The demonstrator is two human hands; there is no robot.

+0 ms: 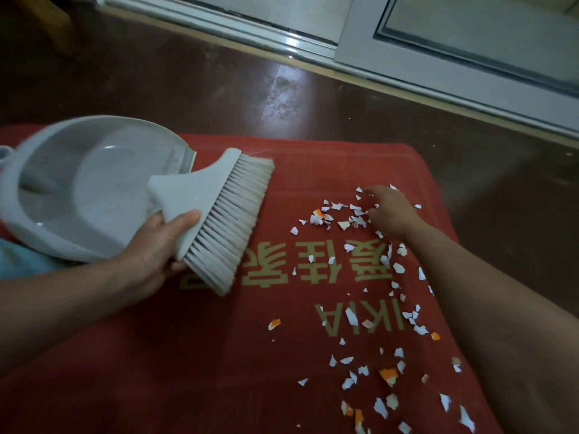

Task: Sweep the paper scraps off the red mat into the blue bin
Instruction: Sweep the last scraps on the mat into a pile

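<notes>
While the left hand [156, 249] gripped the grey brush [219, 208] by its head, thumb on top and fingers curled beneath, the bristles pointed toward the paper scraps [319, 218] but hung short of them. A grey dustpan [78, 183], blurred, sat just behind the brush over the red mat's [188, 355] left edge; whether the same hand also held it could not be told. The scraps, white with some orange, lay strewn down the right half of the mat, partly across its gold lettering [313, 264]. The right hand [390, 211] rested among the farthest scraps, fingers bent down to the mat; whether they pinched anything could not be told. Its forearm lay over part of the scatter. A pale blue object [22, 261] showed under the dustpan at the left edge. Dark glossy floor [156, 73] and a sliding door frame [354, 32] lay beyond.
</notes>
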